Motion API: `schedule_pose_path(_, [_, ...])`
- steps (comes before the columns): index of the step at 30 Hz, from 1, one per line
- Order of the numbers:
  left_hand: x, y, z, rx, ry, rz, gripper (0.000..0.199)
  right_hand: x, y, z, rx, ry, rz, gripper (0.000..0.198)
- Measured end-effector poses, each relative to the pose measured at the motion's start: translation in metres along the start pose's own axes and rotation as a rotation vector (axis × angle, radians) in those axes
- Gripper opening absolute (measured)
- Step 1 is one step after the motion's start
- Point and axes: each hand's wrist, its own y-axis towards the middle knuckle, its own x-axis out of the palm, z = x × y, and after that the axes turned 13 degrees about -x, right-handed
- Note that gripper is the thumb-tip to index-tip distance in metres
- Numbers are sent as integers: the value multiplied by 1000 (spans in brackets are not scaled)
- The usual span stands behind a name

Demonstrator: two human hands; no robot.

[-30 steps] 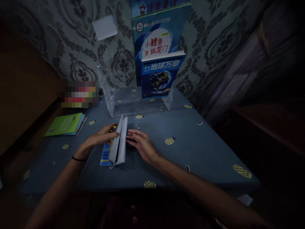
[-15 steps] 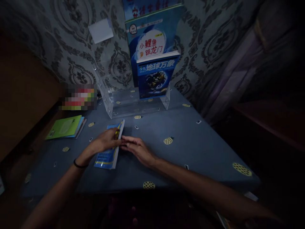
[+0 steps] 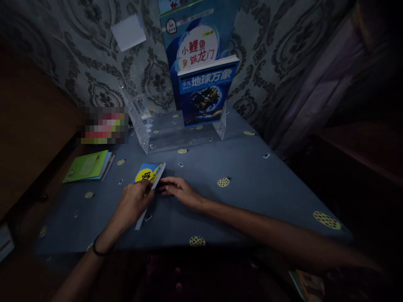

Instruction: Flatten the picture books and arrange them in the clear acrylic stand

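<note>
A blue and yellow book [image 3: 147, 169] with dark lettering on its cover stands tilted at the front middle of the table. My left hand [image 3: 134, 199] is closed around its cover and the upper part of its pale long edge, hiding much of the lower cover. Just right of that edge is my right hand [image 3: 182, 191], fingers stretched out and slightly curled, holding nothing. Whether its fingertips touch the book I cannot tell. Behind both hands is a clear acrylic stand [image 3: 176, 140], bearing a dark blue book [image 3: 203, 98] at its right side.
A green book [image 3: 86, 165] lies on others at the table's left, before a blurred-out colourful item [image 3: 103, 128]. Taller blue books [image 3: 176, 37] lean at the wall. The patterned tablecloth [image 3: 245, 201] covers the table. More books [image 3: 308, 285] show below its front right edge.
The book has turned in my left hand, so its lettered cover top now shows. My left hand has come lower and nearer. The right hand's fingers have drawn slightly off the book's edge.
</note>
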Motion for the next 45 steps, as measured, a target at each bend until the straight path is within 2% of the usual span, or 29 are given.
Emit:
schedule_pose_path(5, [20, -17, 14, -7, 98, 83, 22, -14, 11, 3, 16, 29, 162, 26])
schedule_pose_path(10, [35, -26, 28, -7, 218, 162, 21, -19, 9, 0, 45, 58, 158, 20])
schedule_pose_path(19, [26, -25, 27, -27, 218, 117, 25, -37, 14, -4, 42, -50, 280, 17])
schedule_pose_path(24, [19, -22, 21, -17, 129, 117, 25, -39, 15, -6, 39, -95, 278, 20])
schedule_pose_path(32, [22, -21, 16, 35, 81, 156, 29, -45, 17, 1, -8, -192, 231, 25])
schedule_pose_path(45, [19, -22, 20, 3, 164, 103, 30, -47, 18, -4, -50, -374, 191, 32])
